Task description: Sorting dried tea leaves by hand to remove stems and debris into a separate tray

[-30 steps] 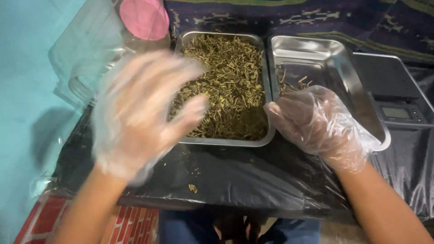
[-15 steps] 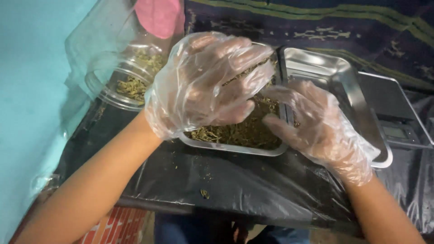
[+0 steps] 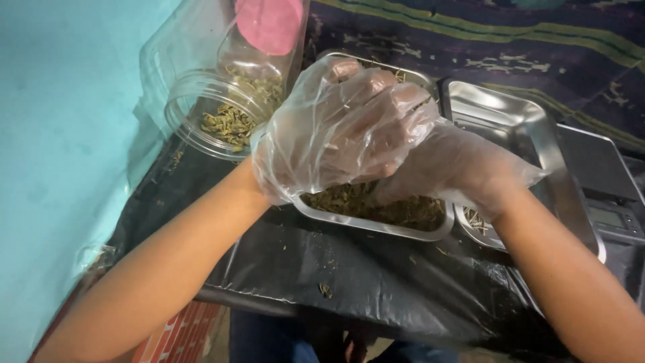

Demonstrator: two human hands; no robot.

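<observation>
Both my hands wear thin clear plastic gloves. My left hand (image 3: pixel 336 128) lies across my right hand (image 3: pixel 463 168), its fingers curled over the right hand's fingers and loose glove. The two meet above a steel tray (image 3: pixel 376 227) filled with dried green-brown herb pieces (image 3: pixel 376 205). My right hand's fingers are hidden under the left hand. A second steel tray (image 3: pixel 510 114), nearly bare, stands beside the first on the right, with a few stems near its front corner (image 3: pixel 477 218).
A clear plastic jar (image 3: pixel 201 114) lies on its side at the back left with dried herbs inside, and a pink lid (image 3: pixel 269 23) is behind it. A digital scale (image 3: pixel 605 188) sits at the right. Black plastic sheeting (image 3: pixel 336 262) covers the table; a turquoise wall (image 3: pixel 67 134) is at the left.
My left hand swung from the left across the herb tray and came down onto my right hand. The right hand rose off the tray edge. The view shifted left, showing more of the jar.
</observation>
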